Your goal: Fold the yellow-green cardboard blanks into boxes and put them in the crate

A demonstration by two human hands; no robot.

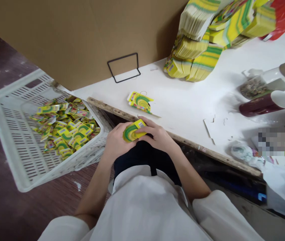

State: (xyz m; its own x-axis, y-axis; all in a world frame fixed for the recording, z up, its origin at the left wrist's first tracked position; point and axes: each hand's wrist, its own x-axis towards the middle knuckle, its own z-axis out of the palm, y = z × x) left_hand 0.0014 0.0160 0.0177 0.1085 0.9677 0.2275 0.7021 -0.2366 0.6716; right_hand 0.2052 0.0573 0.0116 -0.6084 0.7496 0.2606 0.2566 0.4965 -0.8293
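Between my two hands, just off the table's front edge, is a small yellow and green printed carton with a barcode on one end. My left hand wraps round its left side. On the barcode end, my right hand grips with thumb and fingers. Beyond them on the white table lies another yellow and green carton, looking flattened, with an opening at its right side. A thin loop, perhaps a rubber band, lies by it. Parts of the held carton are covered by my fingers.
At my left stands a white plastic basket with many small yellow cartons. A large cardboard box and a black wire frame stand behind. Stacked flat cartons are at the back; a maroon cup and jar are right.
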